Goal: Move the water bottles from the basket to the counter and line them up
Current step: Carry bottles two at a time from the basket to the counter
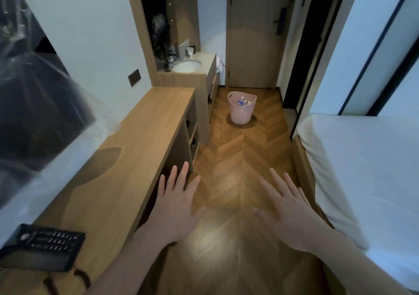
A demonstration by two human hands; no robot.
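Note:
A pink plastic basket (241, 113) stands on the wooden floor far ahead, near the door. Several water bottles (243, 102) with white caps and blue labels poke up inside it. The long wooden counter (145, 122) runs along the left wall. My left hand (175, 206) is stretched out low in front of me beside the counter's edge, fingers spread and holding nothing. My right hand (289, 208) is held out the same way over the floor, empty, fingers apart. Both hands are far from the basket.
A black telephone (45, 246) sits on the counter's near end. A plastic-covered dark screen (34, 86) hangs on the left wall. A sink (187, 65) lies beyond the counter. A white bed (367, 172) fills the right side. A closed door (254, 34) is ahead.

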